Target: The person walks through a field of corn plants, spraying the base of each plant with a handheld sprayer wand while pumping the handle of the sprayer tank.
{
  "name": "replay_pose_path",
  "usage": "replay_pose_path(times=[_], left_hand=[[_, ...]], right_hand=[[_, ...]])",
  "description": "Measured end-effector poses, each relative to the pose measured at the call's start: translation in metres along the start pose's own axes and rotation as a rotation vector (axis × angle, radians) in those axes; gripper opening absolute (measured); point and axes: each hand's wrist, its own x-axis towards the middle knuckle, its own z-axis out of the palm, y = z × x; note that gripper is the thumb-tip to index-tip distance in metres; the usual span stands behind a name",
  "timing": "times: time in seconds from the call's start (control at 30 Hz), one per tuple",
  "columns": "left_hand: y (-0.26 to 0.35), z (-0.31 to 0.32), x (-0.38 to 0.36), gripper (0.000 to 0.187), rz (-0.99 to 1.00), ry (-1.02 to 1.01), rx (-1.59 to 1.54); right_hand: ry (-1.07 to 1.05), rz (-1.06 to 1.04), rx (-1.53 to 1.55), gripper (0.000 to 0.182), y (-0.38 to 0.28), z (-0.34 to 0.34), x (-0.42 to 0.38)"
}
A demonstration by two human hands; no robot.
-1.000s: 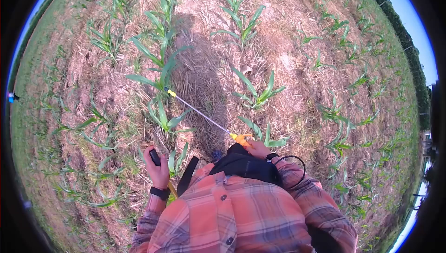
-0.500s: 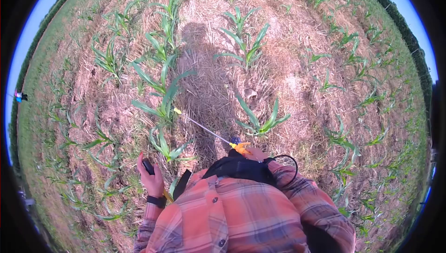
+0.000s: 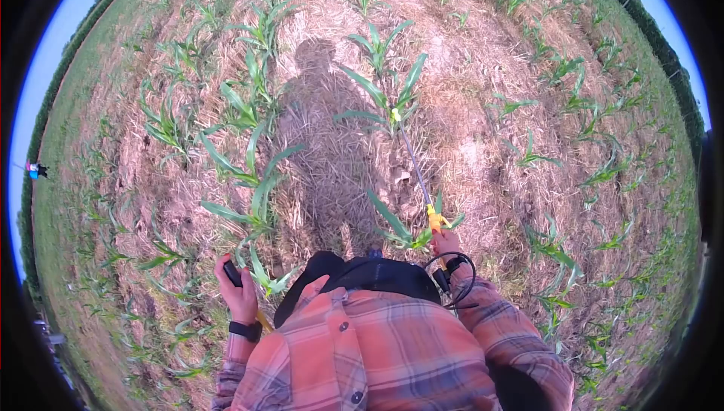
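My right hand (image 3: 445, 242) is closed round the yellow and orange handle of a spray wand (image 3: 416, 164). The wand points forward, its yellow nozzle (image 3: 395, 115) at the base of a young green plant (image 3: 388, 102). A black hose (image 3: 472, 279) loops beside my right wrist. At the lower left, my left hand (image 3: 238, 290) is wrapped round a black grip (image 3: 233, 274), with a yellow bar (image 3: 264, 321) showing below by the wrist.
Rows of young plants (image 3: 260, 192) run forward over straw-covered soil (image 3: 467, 124). A person's shadow (image 3: 324, 124) falls ahead. One plant (image 3: 411, 234) stands just before my right hand. A distant person (image 3: 35, 170) is at the far left edge.
My right hand has moved right, and the wand has swung from the left row to the plant in the right row. My left hand has shifted slightly and still holds the black grip.
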Motion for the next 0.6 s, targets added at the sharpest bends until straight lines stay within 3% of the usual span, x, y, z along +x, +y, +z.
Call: replay_pose_path(times=[0.17, 0.3, 0.37, 0.5, 0.6], left_hand=[[0.005, -0.002, 0.02, 0.034, -0.057, -0.02, -0.053], [-0.005, 0.001, 0.046, 0.033, -0.159, -0.086, -0.062], [-0.011, 0.008, 0.066, 0.031, -0.247, -0.122, -0.074], [-0.039, 0.028, 0.111, 0.026, -0.2, -0.095, -0.034], [-0.062, 0.03, 0.139, 0.026, -0.206, -0.027, -0.056]], right_hand=[[0.152, 0.057, 0.361, 0.021, -0.044, -0.012, 0.007], [0.271, 0.104, 0.445, 0.025, -0.063, -0.009, 0.021], [0.266, 0.113, 0.409, 0.025, -0.06, -0.005, 0.036], [0.289, 0.147, 0.281, 0.03, -0.103, 0.024, 0.039], [0.153, 0.088, 0.295, 0.027, -0.126, 0.047, 0.042]])
